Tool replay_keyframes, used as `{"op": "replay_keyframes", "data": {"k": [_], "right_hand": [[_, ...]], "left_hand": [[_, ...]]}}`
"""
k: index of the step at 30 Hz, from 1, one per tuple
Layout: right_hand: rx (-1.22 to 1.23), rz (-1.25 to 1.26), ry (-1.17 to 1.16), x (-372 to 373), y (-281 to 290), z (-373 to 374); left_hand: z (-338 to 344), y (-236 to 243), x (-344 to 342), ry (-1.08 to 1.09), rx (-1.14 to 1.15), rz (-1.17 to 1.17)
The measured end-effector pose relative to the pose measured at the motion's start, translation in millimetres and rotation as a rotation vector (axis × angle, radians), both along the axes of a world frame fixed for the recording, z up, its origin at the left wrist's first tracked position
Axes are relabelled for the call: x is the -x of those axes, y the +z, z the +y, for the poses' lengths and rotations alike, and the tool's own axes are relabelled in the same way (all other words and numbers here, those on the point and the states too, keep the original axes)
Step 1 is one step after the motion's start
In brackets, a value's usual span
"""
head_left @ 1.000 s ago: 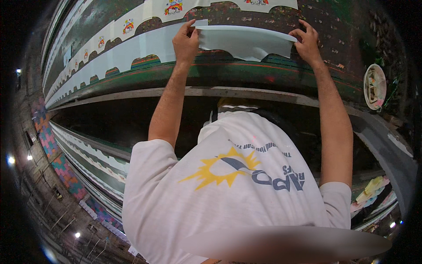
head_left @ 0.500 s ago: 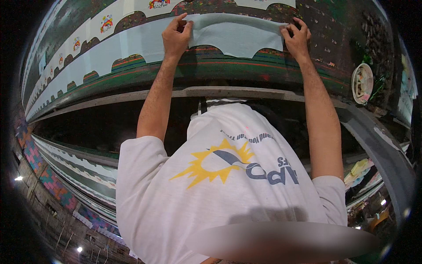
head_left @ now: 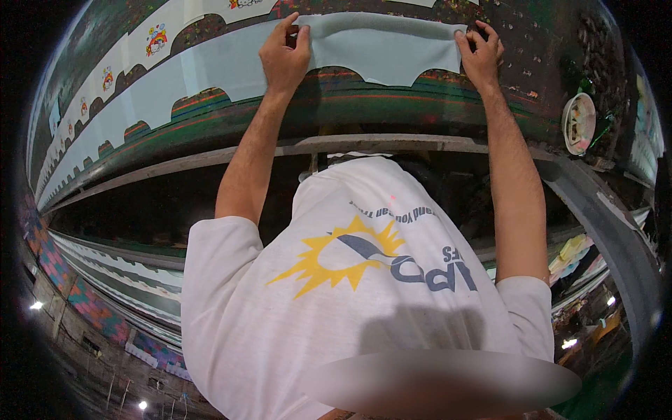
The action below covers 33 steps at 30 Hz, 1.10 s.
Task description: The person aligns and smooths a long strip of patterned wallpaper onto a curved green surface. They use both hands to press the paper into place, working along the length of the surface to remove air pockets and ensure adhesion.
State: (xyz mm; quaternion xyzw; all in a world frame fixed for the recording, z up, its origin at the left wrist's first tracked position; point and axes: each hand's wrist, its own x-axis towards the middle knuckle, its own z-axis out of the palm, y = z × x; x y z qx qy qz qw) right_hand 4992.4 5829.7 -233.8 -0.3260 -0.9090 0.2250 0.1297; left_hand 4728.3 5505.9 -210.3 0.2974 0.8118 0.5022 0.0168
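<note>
A pale blue cut fabric piece [head_left: 381, 52] is stretched between my two hands over the far side of a long dark green table [head_left: 350, 105]. My left hand [head_left: 285, 57] pinches its upper left corner between thumb and fingers. At the upper right corner, my right hand [head_left: 481, 56] pinches the cloth the same way. The top edge of the piece bows up slightly and its scalloped lower edge hangs toward me. To the left, a row of similar pale blue fabric pieces [head_left: 210, 70] lies flat along the table.
Beyond that row lie white pieces with colourful cartoon prints [head_left: 157, 40]. An oval white bowl [head_left: 579, 124] with stained contents stands at the right end. A pale rail [head_left: 392, 143] runs along the table's near edge. Behind me, another long table [head_left: 119, 269] holds pale pieces.
Both hands have shifted slightly with the fabric piece, the right one a little to the right. The cloth looks more tautly spread, and its lower edge sits farther up in view.
</note>
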Motion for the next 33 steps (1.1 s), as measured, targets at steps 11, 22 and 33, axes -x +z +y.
{"op": "replay_keyframes", "data": {"k": [11, 22, 33], "right_hand": [[0.018, -0.013, -0.013, 8.8, 13.6, -5.8], [0.320, 0.184, 0.044, 2.8, 10.9, 18.3], [0.652, 0.543, -0.006, -11.9, 34.3, -5.4]], "left_hand": [[-8.3, 4.9, -14.9, -0.144, 0.016, 0.277], [11.2, -2.2, -39.8, -0.400, 0.739, 0.640], [157.6, -4.8, -144.0, -0.533, 0.718, 0.690]]}}
